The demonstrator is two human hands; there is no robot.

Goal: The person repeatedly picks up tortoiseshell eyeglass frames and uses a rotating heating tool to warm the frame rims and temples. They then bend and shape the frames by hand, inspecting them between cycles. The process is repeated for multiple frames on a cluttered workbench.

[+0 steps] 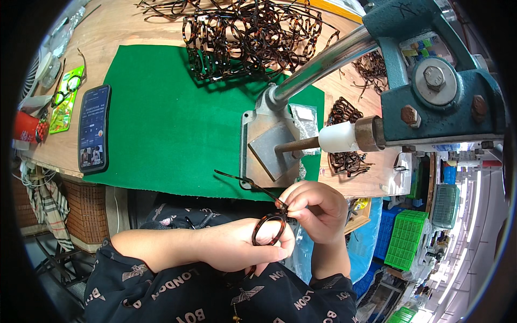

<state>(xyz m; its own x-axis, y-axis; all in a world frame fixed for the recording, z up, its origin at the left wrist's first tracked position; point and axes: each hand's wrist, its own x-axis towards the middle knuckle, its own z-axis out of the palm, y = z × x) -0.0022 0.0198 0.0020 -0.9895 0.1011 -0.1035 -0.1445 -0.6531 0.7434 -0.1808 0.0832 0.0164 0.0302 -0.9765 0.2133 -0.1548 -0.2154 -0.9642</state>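
A tortoiseshell eyeglass frame (256, 230) is held between my two hands in front of the table's near edge. My left hand (245, 243) is closed on its rim, the thumb lying along the lower part. With thumb and fingertips, my right hand (318, 211) pinches the frame at the hinge, where one temple arm (245, 178) sticks out to the upper left. The frame's other rim is mostly hidden behind my left hand. Just beyond my hands stands the metal base of a bench press (244, 156), with a square plate (266, 148) on it.
A green cloth (161, 124) covers much of the wooden table. Tangled tortoiseshell frames (253, 37) are heaped at the back, with another stack (344, 113) right of the press. The press's teal head (398, 97) overhangs the right side. A phone (94, 129) lies at the left.
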